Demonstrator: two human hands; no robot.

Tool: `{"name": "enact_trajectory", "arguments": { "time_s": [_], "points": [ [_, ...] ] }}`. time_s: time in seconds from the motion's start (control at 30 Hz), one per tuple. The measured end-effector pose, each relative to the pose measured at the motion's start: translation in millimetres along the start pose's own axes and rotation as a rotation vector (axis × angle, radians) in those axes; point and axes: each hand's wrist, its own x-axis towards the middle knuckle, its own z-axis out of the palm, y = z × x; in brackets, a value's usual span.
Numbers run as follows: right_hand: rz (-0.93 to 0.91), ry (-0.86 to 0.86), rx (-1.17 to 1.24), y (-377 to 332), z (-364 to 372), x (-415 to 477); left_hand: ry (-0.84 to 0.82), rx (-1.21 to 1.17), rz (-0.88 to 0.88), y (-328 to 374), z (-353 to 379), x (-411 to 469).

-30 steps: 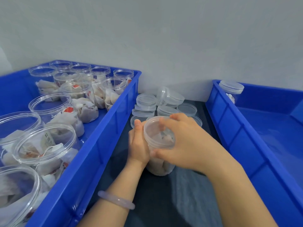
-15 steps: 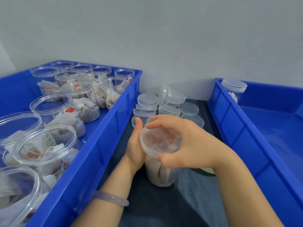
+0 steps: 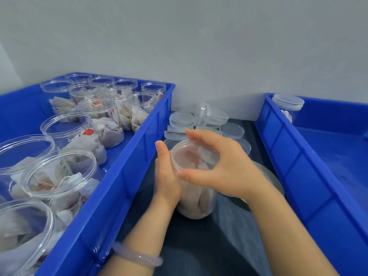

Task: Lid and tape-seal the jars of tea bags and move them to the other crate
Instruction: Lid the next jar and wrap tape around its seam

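Note:
A clear plastic jar (image 3: 197, 204) of tea bags stands on the dark surface between two blue crates. A translucent lid (image 3: 191, 156) sits on its mouth. My right hand (image 3: 223, 168) curls over the lid, thumb on its near rim and fingers on its far rim. My left hand (image 3: 166, 176) holds the jar's left side, thumb pointing up. The left crate (image 3: 127, 186) holds several open jars of tea bags (image 3: 59, 176). In the far corner of the right crate (image 3: 294, 176) stands one lidded jar (image 3: 288, 103).
Several loose lids (image 3: 183, 121) lie stacked against the white wall behind the jar. A pale round object (image 3: 272, 178) shows partly behind my right wrist; I cannot tell what it is. The right crate's floor (image 3: 334, 156) is bare blue.
The jar and both hands sit a little nearer me than a second ago. My right hand has turned on the lid, its fingers now spread round the rim.

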Motion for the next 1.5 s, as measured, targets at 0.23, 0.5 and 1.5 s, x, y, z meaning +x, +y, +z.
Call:
{"name": "enact_trajectory", "arguments": {
  "time_s": [0.23, 0.5, 1.5],
  "points": [
    [0.097, 0.109, -0.143, 6.4, 8.7, 5.3, 0.123, 0.098, -0.040, -0.2, -10.7, 8.6],
    [0.747, -0.273, -0.722, 55.7, -31.0, -47.0, 0.277, 0.152, 0.001, -12.4, -10.7, 13.4],
    [-0.143, 0.508, 0.087, 38.5, 16.5, -57.9, -0.011, 0.860, 1.077, 13.5, 23.3, -25.5]
  ]
}}
